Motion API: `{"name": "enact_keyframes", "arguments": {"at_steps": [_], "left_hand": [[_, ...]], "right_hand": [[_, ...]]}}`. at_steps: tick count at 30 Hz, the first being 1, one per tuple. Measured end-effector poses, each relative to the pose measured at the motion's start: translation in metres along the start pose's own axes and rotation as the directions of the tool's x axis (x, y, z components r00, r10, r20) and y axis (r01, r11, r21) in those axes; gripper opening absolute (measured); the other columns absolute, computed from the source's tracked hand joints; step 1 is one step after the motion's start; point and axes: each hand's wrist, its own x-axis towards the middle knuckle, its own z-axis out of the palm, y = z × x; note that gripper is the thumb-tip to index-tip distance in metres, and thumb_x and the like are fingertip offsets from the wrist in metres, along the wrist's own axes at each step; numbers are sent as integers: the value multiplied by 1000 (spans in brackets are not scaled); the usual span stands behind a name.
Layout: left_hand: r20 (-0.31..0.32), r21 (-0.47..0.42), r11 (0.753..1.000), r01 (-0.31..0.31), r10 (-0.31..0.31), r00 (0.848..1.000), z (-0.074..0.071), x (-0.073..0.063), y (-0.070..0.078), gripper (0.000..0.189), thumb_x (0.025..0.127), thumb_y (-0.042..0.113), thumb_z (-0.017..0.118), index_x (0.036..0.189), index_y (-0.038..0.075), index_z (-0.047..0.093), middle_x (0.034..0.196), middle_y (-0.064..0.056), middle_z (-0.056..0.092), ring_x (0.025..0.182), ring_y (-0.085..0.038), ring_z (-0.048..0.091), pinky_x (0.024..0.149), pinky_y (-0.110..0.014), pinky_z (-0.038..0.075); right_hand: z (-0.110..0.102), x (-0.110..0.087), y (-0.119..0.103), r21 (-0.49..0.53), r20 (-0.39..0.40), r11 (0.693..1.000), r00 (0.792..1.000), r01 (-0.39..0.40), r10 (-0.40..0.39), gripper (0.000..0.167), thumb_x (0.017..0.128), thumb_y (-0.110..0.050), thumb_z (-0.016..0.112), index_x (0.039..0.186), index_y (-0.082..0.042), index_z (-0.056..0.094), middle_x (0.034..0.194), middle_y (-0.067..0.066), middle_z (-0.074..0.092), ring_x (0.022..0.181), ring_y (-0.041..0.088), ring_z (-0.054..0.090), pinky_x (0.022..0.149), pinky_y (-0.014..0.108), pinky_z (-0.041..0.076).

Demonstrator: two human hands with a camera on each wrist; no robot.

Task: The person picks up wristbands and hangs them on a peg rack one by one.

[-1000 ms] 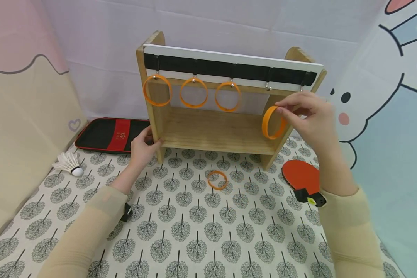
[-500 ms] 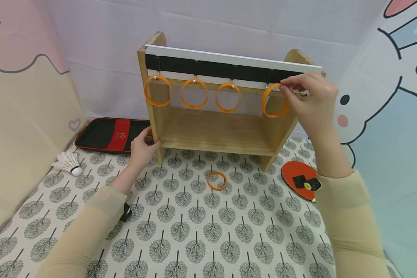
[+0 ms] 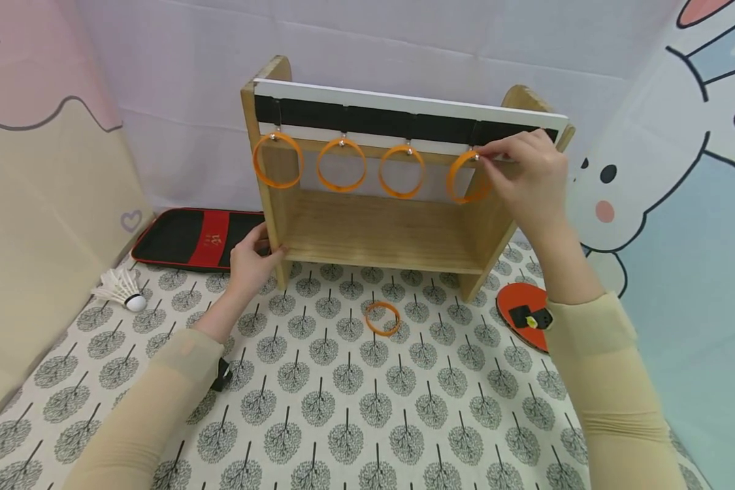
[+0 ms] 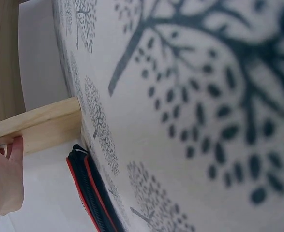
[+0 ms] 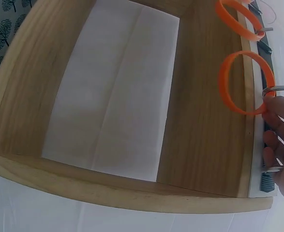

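The right hand (image 3: 529, 177) pinches a flat-banded orange ring (image 3: 451, 182) between thumb and index finger at its upper right edge; this hold leaves most of the band exposed, presumably so that its opening can face the hook. The ring is located at the fourth metal hook (image 5: 277, 89) from the left; in the right wrist view the hook appears to pass through the opening, but whether the band bears its weight there cannot be confirmed. The left hand (image 3: 252, 265) grips the left upright of the light-brown wooden rack (image 3: 380, 231) at shelf level, thumb at the front edge; this hold probably braces the rack against shifting under light contact above. The hooks are spaced along a black strip (image 3: 373, 119) on a white board (image 3: 404, 94) spanning the top front, an arrangement that keeps neighbouring rings apart. Three matching orange rings (image 3: 343, 188) hang from the first three hooks, apparently held by gravity alone. One loose orange ring (image 3: 368, 321) lies on the white tree-print cloth (image 3: 337, 408) before the rack, within apparent reach. The black-and-red zippered case (image 3: 209, 238), white shuttlecock (image 3: 121, 287) and red paddle (image 3: 517, 299) lie to the sides, outside the area between the hands.
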Motion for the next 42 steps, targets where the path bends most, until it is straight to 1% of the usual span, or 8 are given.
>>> {"name": "enact_keyframes", "arguments": {"at_steps": [3, 9, 15, 21, 26, 29, 37, 42], "left_hand": [[0, 3, 1000, -7, 7, 1000, 0, 1, 0, 56, 87, 23, 67, 139, 16, 48, 118, -15, 63, 103, -26, 62, 76, -44, 57], [-2, 0, 1000, -10, 10, 1000, -1, 0, 0, 56, 87, 22, 68, 139, 15, 48, 119, -15, 63, 104, -27, 62, 77, -45, 56], [-5, 7, 1000, 3, -3, 1000, -3, 0, -1, 56, 87, 22, 68, 139, 15, 48, 119, -15, 63, 104, -27, 62, 77, -45, 56], [-9, 11, 1000, -2, 2, 1000, -4, 0, -1, 55, 87, 21, 67, 139, 15, 48, 119, -15, 62, 104, -27, 62, 76, -45, 57], [-4, 18, 1000, -8, 8, 1000, -3, 0, 0, 55, 88, 23, 66, 139, 15, 48, 116, -15, 64, 103, -26, 62, 75, -44, 57], [-3, 14, 1000, -11, 11, 1000, -2, 0, 1, 55, 87, 22, 67, 139, 15, 48, 117, -15, 64, 103, -26, 62, 76, -44, 56], [-11, 8, 1000, -12, 12, 1000, -1, 0, 2, 55, 87, 20, 67, 139, 15, 49, 119, -13, 63, 104, -26, 62, 78, -43, 56], [-9, 7, 1000, -7, 7, 1000, -1, 0, 1, 55, 87, 20, 67, 138, 15, 49, 119, -13, 63, 103, -25, 62, 78, -43, 56]], "right_hand": [[0, 0, 0, 22, -10, 1000, 1000, 6, -6, 14, 85, -12, 70, 90, 0, 74, 83, 16, 71, 77, 30, 53, 68, 20, 31], [-5, -1, -4, 72, -59, 997, 998, -34, 38, 13, 82, -11, 74, 88, -1, 74, 81, 15, 71, 79, 29, 55, 74, 20, 32], [-17, -5, -15, 128, -93, 991, 994, -49, 61, 12, 77, -8, 78, 85, 0, 74, 80, 15, 70, 79, 24, 53, 71, 16, 30], [-25, -15, -29, 165, -29, 986, 1000, 4, 1, 15, 75, -2, 78, 89, 1, 73, 84, 13, 71, 82, 21, 56, 76, 16, 36], [-20, -30, -37, 234, 8, 972, 1000, 17, -20, 20, 69, 3, 81, 88, -2, 73, 84, 11, 71, 84, 23, 59, 77, 12, 39], [-16, -41, -40, 257, 66, 966, 997, 27, -45, 24, 69, 3, 81, 91, -1, 73, 87, 11, 70, 87, 22, 58, 79, 13, 41], [8, -74, -47, 320, 200, 946, 973, 47, -116, 25, 71, -1, 80, 95, -3, 72, 95, 8, 69, 95, 20, 60, 90, 16, 45], [26, -97, -50, 336, 285, 942, 951, 15, -117, 27, 71, -7, 81, 96, -6, 72, 98, 5, 69, 95, 18, 60, 87, 18, 48]]}}
